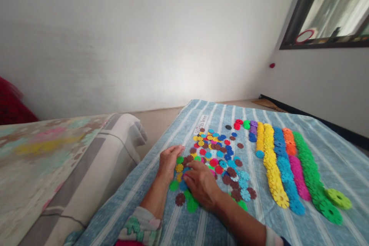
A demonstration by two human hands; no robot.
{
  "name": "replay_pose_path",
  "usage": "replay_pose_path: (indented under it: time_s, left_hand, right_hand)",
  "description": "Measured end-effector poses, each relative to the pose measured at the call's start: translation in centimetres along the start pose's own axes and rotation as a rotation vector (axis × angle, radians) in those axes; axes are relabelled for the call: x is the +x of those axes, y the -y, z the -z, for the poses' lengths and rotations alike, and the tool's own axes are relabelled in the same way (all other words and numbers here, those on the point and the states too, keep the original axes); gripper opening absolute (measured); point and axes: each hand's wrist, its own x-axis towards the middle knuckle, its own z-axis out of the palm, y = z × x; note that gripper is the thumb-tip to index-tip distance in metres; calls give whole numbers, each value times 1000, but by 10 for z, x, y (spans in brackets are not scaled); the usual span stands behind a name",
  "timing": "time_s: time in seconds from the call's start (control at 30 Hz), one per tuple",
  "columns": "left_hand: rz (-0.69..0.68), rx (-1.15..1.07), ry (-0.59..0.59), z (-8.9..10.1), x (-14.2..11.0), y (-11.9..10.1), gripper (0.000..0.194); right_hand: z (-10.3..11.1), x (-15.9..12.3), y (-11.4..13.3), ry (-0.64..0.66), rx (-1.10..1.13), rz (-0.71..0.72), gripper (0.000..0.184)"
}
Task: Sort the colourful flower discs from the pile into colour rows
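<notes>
A loose spread of notched, flower-shaped plastic discs (214,162) lies on the blue striped cloth, in brown, red, blue, yellow, green and other colours. At its left edge is my left hand (168,163), fingers stretched out beside a green disc (180,160). My right hand (203,182) reaches over the near part of the spread. Its fingers are bent and apart, with the tips down among the discs near a blue disc (183,185); I see nothing gripped in it. Some discs are covered by this hand. Several green discs (192,204) lie just below it.
Overlapping discs form colour rows on the right: yellow (272,165), blue (285,173), orange (289,142), magenta (300,178) and green (309,173). A lime disc (339,198) lies by the green row. A fabric-covered edge (115,150) stands left, and a white wall (129,38) behind.
</notes>
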Motion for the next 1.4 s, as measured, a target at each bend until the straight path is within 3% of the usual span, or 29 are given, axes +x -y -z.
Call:
replay_pose_path:
  time_s: [0.2, 0.43, 0.67, 0.8, 1.07, 1.2, 1.4]
  left_hand:
    - [-19, 37, 46, 0, -1, 1, 30]
    - [-34, 64, 105, -3, -1, 3, 34]
    - [-32, 88, 136, -5, -4, 1, 37]
    - [-31, 90, 137, -5, -3, 1, 37]
    - [-76, 243, 225, -3, -9, -1, 37]
    - [-169, 357, 344, -1, -9, -1, 36]
    - [-375, 611, 430, -2, -2, 6, 40]
  right_hand:
    - [41, -18, -35, -96, 72, -191, 33]
    - [66, -29, -64, -23, 92, -371, 25]
    - [63, -20, -57, 170, 30, -359, 19]
    - [57, -13, -50, 239, -85, -366, 7]
    - [53, -10, -47, 332, -277, -419, 12]
    - [55, -8, -44, 329, -304, -437, 16]
    - [54, -5, -41, 325, -319, -440, 12]
